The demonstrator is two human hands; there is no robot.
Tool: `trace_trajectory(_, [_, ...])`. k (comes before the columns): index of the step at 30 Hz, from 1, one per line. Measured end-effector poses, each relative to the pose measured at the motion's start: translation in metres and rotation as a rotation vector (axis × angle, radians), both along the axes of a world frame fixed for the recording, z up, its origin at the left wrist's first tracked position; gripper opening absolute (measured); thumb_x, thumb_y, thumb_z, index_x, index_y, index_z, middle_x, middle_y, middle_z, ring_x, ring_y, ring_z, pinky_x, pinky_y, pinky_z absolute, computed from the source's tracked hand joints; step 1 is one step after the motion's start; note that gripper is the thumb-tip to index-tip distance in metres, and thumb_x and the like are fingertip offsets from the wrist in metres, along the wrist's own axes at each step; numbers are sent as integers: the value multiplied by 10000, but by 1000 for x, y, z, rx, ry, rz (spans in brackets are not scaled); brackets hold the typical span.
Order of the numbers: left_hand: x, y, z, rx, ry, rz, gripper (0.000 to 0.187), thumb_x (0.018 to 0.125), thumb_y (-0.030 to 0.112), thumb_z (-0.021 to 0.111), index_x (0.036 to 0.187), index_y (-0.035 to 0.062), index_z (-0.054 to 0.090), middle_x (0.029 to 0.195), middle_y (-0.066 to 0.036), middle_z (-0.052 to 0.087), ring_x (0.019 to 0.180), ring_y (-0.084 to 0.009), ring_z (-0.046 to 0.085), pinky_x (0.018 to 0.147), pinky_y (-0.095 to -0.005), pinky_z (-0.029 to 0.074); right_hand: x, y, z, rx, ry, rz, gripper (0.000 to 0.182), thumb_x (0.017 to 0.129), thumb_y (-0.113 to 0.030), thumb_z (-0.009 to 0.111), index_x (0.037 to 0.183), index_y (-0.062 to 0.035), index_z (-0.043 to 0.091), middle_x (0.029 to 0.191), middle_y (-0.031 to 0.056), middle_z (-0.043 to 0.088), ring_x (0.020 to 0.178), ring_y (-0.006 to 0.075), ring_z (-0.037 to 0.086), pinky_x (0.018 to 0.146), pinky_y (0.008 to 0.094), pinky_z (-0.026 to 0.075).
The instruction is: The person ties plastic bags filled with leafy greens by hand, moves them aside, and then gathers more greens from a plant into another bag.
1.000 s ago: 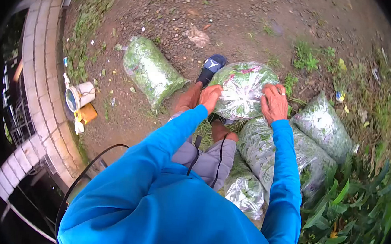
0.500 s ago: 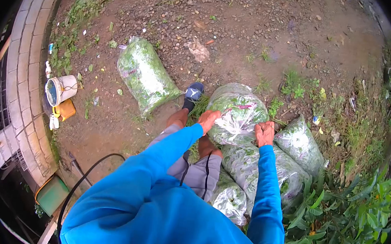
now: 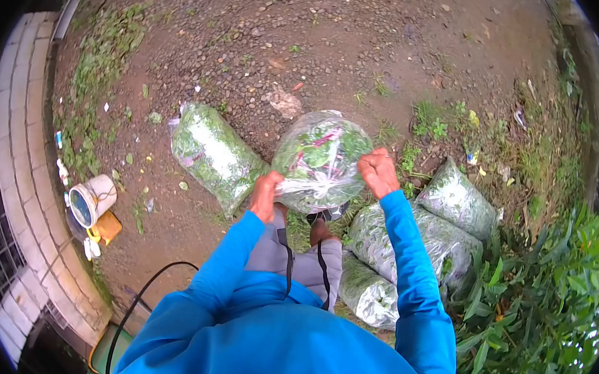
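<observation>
The ground [image 3: 354, 49] is seen as the largest thing, brown and stony, with grass in patches. At the right, it is covered by a leafy shrub [image 3: 517, 306]; at the left, it is bordered by block paving [image 3: 23, 134].

In front of the shrub, three clear plastic bags filled with greens are laid close together: a wide bag [image 3: 408, 243], an upper bag [image 3: 458, 201] beside its far side, and a lower bag [image 3: 369, 291] at its near side. A lone bag [image 3: 217, 151], also full of leaves, is laid on the ground at the left.

The held bag [image 3: 319, 160] is located in front of the legs, between the lone bag and the wide bag. It is rounded, and some purplish pieces are seen among its leaves. Whether its bottom is touching the ground cannot be told.

Near the paving, a white bucket [image 3: 93, 201] is tipped on its side, with a yellow container [image 3: 105, 227] just beside it.

At the left edge of the held bag, its plastic is pinched by the left hand [image 3: 265, 195], with fingers bent. At the opposite edge, the plastic is gripped by the right hand [image 3: 379, 172], closed like a fist. Between both hands, the film is gathered in shiny folds.
</observation>
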State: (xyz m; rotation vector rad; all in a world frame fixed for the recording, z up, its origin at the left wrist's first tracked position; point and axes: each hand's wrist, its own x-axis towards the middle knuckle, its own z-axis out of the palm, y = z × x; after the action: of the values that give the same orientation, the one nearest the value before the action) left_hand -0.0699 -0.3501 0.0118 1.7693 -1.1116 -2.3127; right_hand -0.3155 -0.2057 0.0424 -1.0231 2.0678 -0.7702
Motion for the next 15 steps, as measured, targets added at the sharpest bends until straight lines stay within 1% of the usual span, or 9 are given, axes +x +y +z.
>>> trace_trajectory(3, [8,-33,4,6,9,82,209,762,366,516,751,160,552,737,12,522,675,-140,469,636,-301,360,11,-35,-16,-12,-8,81,245,745,-269,517,652,-62,608,688,145,598,732,347,503,768,394,393])
trace_trajectory(5, [19,-51,-17,-36,-42,59,207,764,372,513,736,169,538,733,22,518,661,-130,461,627,-291,355,17,-55,-38,-13,-13,269,285,757,-306,506,648,-66,614,696,158,608,729,357,510,790,398,384])
trace_trajectory(7, [25,-79,-44,-70,-89,-4,207,767,378,511,721,177,525,730,32,515,646,-120,454,617,-281,350,27,-74,-62,0,-14,181,299,757,-320,503,652,-66,621,705,169,610,737,364,514,792,410,380])
trace_trajectory(9, [28,-109,-67,-59,-108,187,163,746,308,539,688,160,503,653,36,472,572,-112,408,535,-278,311,32,-98,-78,4,-7,114,321,760,-341,503,655,-67,634,719,188,613,763,377,525,801,434,375])
trace_trajectory(11, [34,-150,-70,-97,-24,160,160,751,339,531,705,192,487,633,57,445,534,-98,355,499,-286,268,33,-139,-73,7,-6,107,331,765,-355,511,674,-65,642,749,197,619,800,388,535,822,453,371])
trace_trajectory(12, [37,-163,-72,-182,-52,155,160,754,337,516,735,178,513,651,37,483,547,-110,406,505,-293,307,32,-157,-67,41,-13,89,334,766,-362,517,694,-62,645,775,197,622,821,393,537,837,459,369])
trace_trajectory(13, [33,-178,-75,-261,-68,129,176,757,336,500,764,164,540,669,16,521,560,-122,456,512,-301,346,35,-168,-76,-86,12,27,318,778,-334,533,697,-41,628,762,195,604,797,371,538,857,450,347])
trace_trajectory(14, [34,-207,-89,-183,-18,102,197,765,333,497,793,146,554,696,-3,551,592,-146,493,549,-315,383,31,-168,-86,-190,58,-52,306,789,-306,549,700,-20,610,749,193,586,773,350,538,876,441,326])
trace_trajectory(15, [34,-228,-106,-89,21,75,221,773,329,494,822,128,569,722,-22,582,624,-169,529,587,-329,419,29,-170,-93,-431,121,-125,295,783,-304,563,723,-19,612,752,196,581,780,352,542,867,445,345])
